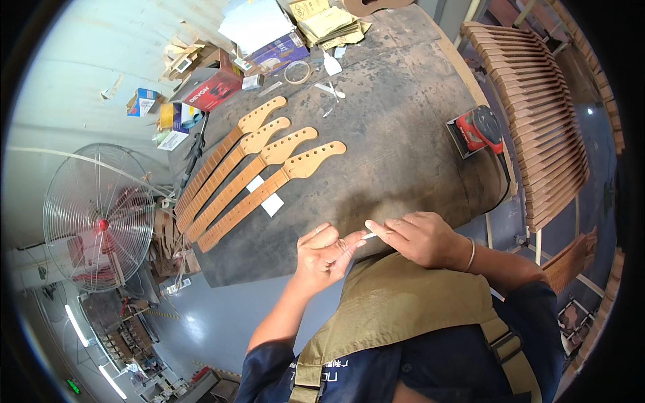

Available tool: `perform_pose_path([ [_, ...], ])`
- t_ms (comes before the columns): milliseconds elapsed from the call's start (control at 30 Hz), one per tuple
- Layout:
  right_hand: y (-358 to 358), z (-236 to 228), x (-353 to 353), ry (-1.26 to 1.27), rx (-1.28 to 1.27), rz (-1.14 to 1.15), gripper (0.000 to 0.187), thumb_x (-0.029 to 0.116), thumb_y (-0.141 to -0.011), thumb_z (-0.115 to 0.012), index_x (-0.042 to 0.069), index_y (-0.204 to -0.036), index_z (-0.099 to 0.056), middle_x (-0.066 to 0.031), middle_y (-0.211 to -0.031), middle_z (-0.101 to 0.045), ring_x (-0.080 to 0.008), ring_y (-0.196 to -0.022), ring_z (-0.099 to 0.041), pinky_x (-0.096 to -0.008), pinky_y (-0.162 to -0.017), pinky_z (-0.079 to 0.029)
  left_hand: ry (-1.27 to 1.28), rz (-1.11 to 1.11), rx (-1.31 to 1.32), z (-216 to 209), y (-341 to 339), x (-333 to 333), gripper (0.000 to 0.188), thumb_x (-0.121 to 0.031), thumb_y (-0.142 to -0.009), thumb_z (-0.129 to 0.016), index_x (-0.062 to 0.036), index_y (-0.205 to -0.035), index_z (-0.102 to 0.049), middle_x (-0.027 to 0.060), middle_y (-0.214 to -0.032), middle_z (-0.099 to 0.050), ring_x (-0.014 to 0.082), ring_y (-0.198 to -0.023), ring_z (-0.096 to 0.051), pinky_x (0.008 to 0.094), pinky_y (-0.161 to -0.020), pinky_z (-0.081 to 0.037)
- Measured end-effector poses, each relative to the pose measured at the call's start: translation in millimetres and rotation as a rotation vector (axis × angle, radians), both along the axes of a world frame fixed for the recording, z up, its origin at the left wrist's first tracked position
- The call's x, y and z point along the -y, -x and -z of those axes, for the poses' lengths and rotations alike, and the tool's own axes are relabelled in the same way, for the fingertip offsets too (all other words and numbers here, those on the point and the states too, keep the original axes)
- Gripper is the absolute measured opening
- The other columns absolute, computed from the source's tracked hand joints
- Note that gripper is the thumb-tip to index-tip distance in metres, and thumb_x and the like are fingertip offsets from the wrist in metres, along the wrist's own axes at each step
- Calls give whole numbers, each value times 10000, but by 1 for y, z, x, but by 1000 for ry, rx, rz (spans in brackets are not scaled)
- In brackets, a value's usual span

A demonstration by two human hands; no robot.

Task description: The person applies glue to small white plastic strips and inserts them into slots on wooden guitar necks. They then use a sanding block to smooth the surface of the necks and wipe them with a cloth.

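My left hand (pixel 324 256) and my right hand (pixel 424 239) meet at the table's near edge, in front of my apron. A small, thin white piece (pixel 369 236) is pinched between the fingertips of both hands; its exact kind is too small to make out. The left fingers are curled and the right thumb and forefinger press together on it. Beyond my left hand, several wooden guitar necks (pixel 312 161) lie side by side on the dark table (pixel 390 127), headstocks pointing away. A white sheet of paper (pixel 271 205) is partly under the nearest necks.
A red and black sander (pixel 478 131) stands at the table's right edge, its cord hanging down. Farther back lie a tape roll (pixel 297 72), a white bottle (pixel 332 64), sandpaper sheets (pixel 332 27) and boxes (pixel 215 87). A fan (pixel 101 225) is left; racked necks (pixel 537 114) stand right.
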State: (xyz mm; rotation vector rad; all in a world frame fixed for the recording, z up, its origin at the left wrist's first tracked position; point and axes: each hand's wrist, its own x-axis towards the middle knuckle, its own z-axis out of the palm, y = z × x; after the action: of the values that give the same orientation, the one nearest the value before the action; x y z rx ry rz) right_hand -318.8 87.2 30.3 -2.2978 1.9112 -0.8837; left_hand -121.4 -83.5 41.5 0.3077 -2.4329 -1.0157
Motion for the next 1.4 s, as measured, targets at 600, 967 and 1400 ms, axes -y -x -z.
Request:
perform_pose_path([
  [600, -1, 13, 21, 108, -208, 64, 426, 176, -872, -649, -13, -1248, -718, -61, -985, -639, -169, -805, -631, -282, -710, -561, -296, -126, 158, 0, 2, 10, 210, -49, -851, -876, -98, -1055, -876, 33, -600, -405, 133, -551, -382, 317, -500, -313],
  [967, 9, 18, 21, 105, -211, 62, 418, 175, -870, -650, -9, -1240, -713, -54, -973, -624, -165, -786, -614, -280, -700, -560, -319, -131, 169, 6, 12, 9, 214, -42, -860, -867, -103, -1064, -875, 29, -594, -402, 127, -558, -374, 321, -499, -301],
  [1400, 18, 19, 16, 98, -201, 56, 417, 168, -885, -664, -15, -1255, -715, -72, -1016, -652, -169, -812, -644, -290, -705, -572, -308, -127, 181, 3, 23, 5, 216, -42, -854, -868, -100, -1062, -874, 39, -596, -402, 133, -555, -378, 323, -500, -309],
])
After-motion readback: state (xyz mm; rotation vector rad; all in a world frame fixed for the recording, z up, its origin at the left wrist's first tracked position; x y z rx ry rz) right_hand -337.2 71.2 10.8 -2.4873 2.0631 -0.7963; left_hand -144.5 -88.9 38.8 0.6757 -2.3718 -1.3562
